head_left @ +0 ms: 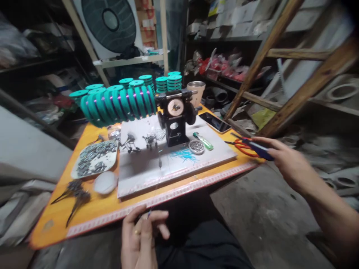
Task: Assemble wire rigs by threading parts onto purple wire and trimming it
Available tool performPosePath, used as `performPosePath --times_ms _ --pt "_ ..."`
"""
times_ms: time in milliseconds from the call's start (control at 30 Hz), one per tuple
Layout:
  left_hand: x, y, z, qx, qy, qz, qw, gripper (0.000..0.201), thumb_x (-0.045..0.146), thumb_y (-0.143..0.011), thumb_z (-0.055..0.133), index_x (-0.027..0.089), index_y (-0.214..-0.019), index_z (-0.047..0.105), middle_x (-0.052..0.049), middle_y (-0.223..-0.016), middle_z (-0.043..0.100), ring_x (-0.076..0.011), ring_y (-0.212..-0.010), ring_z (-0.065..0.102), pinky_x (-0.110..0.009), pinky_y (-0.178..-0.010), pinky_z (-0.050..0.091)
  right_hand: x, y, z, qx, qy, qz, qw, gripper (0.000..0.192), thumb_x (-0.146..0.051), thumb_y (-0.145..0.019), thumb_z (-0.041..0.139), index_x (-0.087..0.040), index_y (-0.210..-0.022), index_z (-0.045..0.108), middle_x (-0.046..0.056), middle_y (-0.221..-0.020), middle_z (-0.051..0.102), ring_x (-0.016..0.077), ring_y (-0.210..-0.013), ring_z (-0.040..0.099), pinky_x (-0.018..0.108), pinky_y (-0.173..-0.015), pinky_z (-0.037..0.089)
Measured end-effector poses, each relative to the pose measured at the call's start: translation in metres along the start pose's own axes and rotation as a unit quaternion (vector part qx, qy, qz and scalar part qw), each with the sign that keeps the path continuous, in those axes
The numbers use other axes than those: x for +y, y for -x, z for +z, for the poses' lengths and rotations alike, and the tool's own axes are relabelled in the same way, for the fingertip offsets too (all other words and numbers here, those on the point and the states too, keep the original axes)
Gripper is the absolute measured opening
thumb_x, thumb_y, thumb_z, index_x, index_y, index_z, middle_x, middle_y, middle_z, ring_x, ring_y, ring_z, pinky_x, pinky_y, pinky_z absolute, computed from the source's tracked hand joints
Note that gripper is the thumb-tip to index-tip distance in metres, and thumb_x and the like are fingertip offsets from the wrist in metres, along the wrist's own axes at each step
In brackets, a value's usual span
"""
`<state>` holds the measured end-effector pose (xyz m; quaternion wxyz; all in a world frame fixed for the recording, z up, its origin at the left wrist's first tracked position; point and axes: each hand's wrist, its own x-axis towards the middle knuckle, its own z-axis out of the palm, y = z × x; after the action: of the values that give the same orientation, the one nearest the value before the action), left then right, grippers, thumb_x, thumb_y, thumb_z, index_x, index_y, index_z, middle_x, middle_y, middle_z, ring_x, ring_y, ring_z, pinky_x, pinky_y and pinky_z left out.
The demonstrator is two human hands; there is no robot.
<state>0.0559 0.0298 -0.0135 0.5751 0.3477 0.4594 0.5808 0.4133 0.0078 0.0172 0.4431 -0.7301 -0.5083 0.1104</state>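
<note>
The left hand pinches a thin line near the orange table's front edge — the right hand grips a dark blue tool, just beside the red scissors.

Cluttered workshop: dusty shelves holding boxes and parts, wooden ladder leaning at right, orange worktable carrying winding machine, teal spools, scissors.

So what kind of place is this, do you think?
Probably a small home workshop or storeroom for winding fishing line: rows of green spools, a black winding machine on the orange table, and cluttered shelves behind.
</note>
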Motion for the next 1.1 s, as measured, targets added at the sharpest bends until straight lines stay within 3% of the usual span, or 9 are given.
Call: performPosePath --times_ms 67,133,267,367,433,500,667,867,1100 --pt "0.002 -0.003 -0.005 -0.035 0.02 -0.061 0.997 0.041 0.043 -0.077 0.075 0.019 -0.104 0.056 -0.007 -0.086 0.075 -0.0123 -0.058 0.064 -0.023 -0.059 0.053 -0.02 0.018 0.019 -0.011 -0.122 0.013 0.992 0.047 -0.048 -0.091 0.027 -0.029 -0.112 0.065 0.008 -0.121 0.068 0.0338 -0.116 0.063 0.054 -0.097 0.051" --pt "0.004 -0.005 -0.008 -0.059 0.032 -0.102 0.992 0.036 0.04 -0.079 0.074 0.016 -0.1 0.058 -0.01 -0.092 0.075 -0.0124 -0.059 0.064 -0.024 -0.059 0.053 -0.043 0.041 0.042 -0.1 -0.346 0.111 0.926 0.054 -0.051 -0.091 0.025 -0.027 -0.109 0.07 0.01 -0.115 0.071 0.0327 -0.105 0.068 0.049 -0.087 0.058" --pt "0.009 -0.007 -0.011 -0.084 0.053 -0.146 0.984 0.024 0.033 -0.084 0.07 0.014 -0.093 0.059 -0.008 -0.084 0.074 -0.0082 -0.052 0.06 -0.019 -0.054 0.047 -0.074 0.096 0.088 -0.338 -0.455 0.154 0.809 0.061 -0.067 -0.084 0.04 -0.028 -0.121 0.067 0.013 -0.108 0.071 0.0262 -0.073 0.071 0.035 -0.051 0.059" --pt "0.009 -0.007 -0.013 -0.08 0.078 -0.144 0.983 0.022 0.033 -0.084 0.071 0.012 -0.089 0.065 -0.005 -0.076 0.07 -0.0047 -0.049 0.055 -0.017 -0.052 0.044 -0.076 0.132 0.112 -0.337 -0.32 0.053 0.884 0.052 -0.057 -0.086 0.054 -0.027 -0.128 0.061 0.015 -0.12 0.067 0.028 -0.092 0.072 0.034 -0.066 0.062" --pt "0.008 -0.007 -0.013 -0.069 0.095 -0.131 0.985 0.021 0.032 -0.081 0.074 0.012 -0.086 0.069 -0.003 -0.074 0.066 -0.0036 -0.051 0.052 -0.017 -0.053 0.044 -0.073 0.147 0.124 -0.276 -0.174 -0.049 0.944 0.047 -0.041 -0.086 0.062 -0.03 -0.13 0.056 0.014 -0.13 0.062 0.0307 -0.112 0.066 0.036 -0.076 0.062" --pt "0.007 -0.007 -0.013 -0.063 0.101 -0.118 0.986 0.019 0.03 -0.078 0.077 0.013 -0.083 0.073 -0.001 -0.071 0.062 -0.0034 -0.052 0.05 -0.017 -0.052 0.043 -0.073 0.154 0.134 -0.204 -0.073 -0.134 0.967 0.048 -0.034 -0.082 0.067 -0.031 -0.128 0.054 0.013 -0.125 0.065 0.0332 -0.114 0.064 0.038 -0.075 0.063" --pt "0.008 -0.005 -0.009 -0.07 0.095 -0.099 0.988 0.016 0.03 -0.077 0.078 0.015 -0.081 0.076 0.001 -0.071 0.057 -0.0034 -0.053 0.051 -0.017 -0.051 0.043 -0.087 0.146 0.151 -0.141 -0.02 -0.2 0.969 0.039 -0.032 -0.083 0.062 -0.026 -0.12 0.05 0.012 -0.101 0.068 0.0311 -0.092 0.07 0.045 -0.074 0.062" --pt "0.006 -0.003 -0.009 -0.087 0.084 -0.092 0.988 0.014 0.03 -0.079 0.076 0.017 -0.082 0.076 0.001 -0.073 0.056 -0.0035 -0.054 0.052 -0.016 -0.053 0.043 -0.09 0.144 0.155 -0.148 -0.05 -0.191 0.969 0.043 -0.03 -0.086 0.061 -0.027 -0.127 0.049 0.011 -0.109 0.065 0.0295 -0.1 0.067 0.044 -0.085 0.058" --pt "0.006 0.005 0.0 -0.121 0.211 -0.108 0.964 0.013 0.033 -0.082 0.073 0.021 -0.086 0.07 0.003 -0.063 0.055 -0.0027 -0.05 0.042 -0.015 -0.051 0.037 -0.105 0.144 0.151 -0.278 -0.217 -0.025 0.935 0.036 -0.038 -0.089 0.057 -0.026 -0.122 0.06 0.01 -0.111 0.067 0.0258 -0.102 0.066 0.033 -0.081 0.059"
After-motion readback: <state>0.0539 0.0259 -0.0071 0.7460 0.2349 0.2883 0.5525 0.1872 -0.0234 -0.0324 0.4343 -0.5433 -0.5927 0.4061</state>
